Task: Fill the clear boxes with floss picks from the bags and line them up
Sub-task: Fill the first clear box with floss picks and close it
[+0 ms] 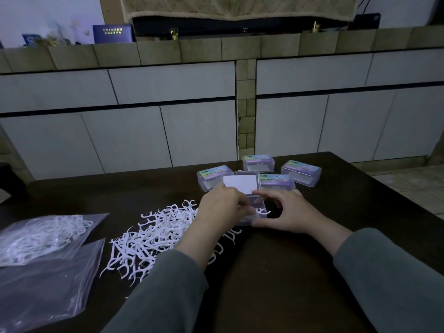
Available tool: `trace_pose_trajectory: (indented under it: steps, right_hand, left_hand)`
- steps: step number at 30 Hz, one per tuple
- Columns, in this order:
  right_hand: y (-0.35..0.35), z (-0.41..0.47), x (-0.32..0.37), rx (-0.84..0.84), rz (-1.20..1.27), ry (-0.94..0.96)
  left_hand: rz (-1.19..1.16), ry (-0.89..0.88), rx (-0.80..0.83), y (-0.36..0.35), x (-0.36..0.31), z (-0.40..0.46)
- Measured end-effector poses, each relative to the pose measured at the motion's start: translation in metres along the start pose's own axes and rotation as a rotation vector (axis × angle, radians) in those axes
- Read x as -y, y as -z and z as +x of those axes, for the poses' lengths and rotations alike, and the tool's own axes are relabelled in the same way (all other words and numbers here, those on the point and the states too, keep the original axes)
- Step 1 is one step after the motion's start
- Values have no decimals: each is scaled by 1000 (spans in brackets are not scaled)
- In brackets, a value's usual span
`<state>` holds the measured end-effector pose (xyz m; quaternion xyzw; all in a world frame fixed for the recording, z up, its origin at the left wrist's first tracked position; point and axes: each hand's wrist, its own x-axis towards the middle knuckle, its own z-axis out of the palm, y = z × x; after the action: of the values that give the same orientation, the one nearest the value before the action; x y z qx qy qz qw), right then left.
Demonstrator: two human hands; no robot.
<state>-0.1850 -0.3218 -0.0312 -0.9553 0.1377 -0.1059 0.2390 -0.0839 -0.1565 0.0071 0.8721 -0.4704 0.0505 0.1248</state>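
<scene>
An open clear box (pixel 258 205) stands on the dark table (pixel 276 272), its lid (pixel 240 183) raised and showing a white label. My left hand (pixel 222 206) curls over the box's left side, its fingers pinching at something inside. My right hand (pixel 286 211) holds the box's right front corner between thumb and fingers. A few white floss picks (pixel 263 211) lie in the box. A loose pile of floss picks (pixel 156 236) spreads to the left. Several closed filled boxes (pixel 258 163) sit behind.
Two plastic bags lie at the left: one with floss picks (pixel 40 236), one flat and dark (pixel 45 292). White cabinet doors (pixel 168 121) and a tiled counter edge rise behind the table. The table's right edge runs diagonally near the tiled floor (pixel 420 186).
</scene>
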Motion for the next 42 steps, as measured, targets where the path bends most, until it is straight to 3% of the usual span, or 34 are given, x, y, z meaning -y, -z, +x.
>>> trace_pose_trajectory:
  steps: [5,8,13,18,21,26,31,35,40,42]
  right_hand:
    - [1,0,3,5,-29,-14]
    - [2,-1,6,-3,-24,-17]
    - [2,-4,7,-19,-35,-5]
    - [2,-2,4,-11,-3,40]
    - [2,-2,3,-18,8,51]
    - [2,-4,4,-20,-23,46]
    - [3,-4,7,-16,-61,1]
    - [5,-6,10,-18,-75,-5]
    - [4,-6,11,-14,-60,-14]
    - [5,-6,11,-16,-56,-8]
  left_hand:
    - [-27,88,-71,14,15,-6]
    - [-34,89,-23,14,25,-12]
    - [-127,35,115,0,22,-9]
    - [-157,-106,-25,2,6,-11]
    - [-204,-202,88,0,-8,-14]
    - [-202,-98,137,-5,6,-8]
    - [-183,-65,16,1,19,-12]
    - [-164,36,59,1,26,-12]
    - [-142,6,-24,1,27,-11]
    - [-204,-29,18,1,22,-13]
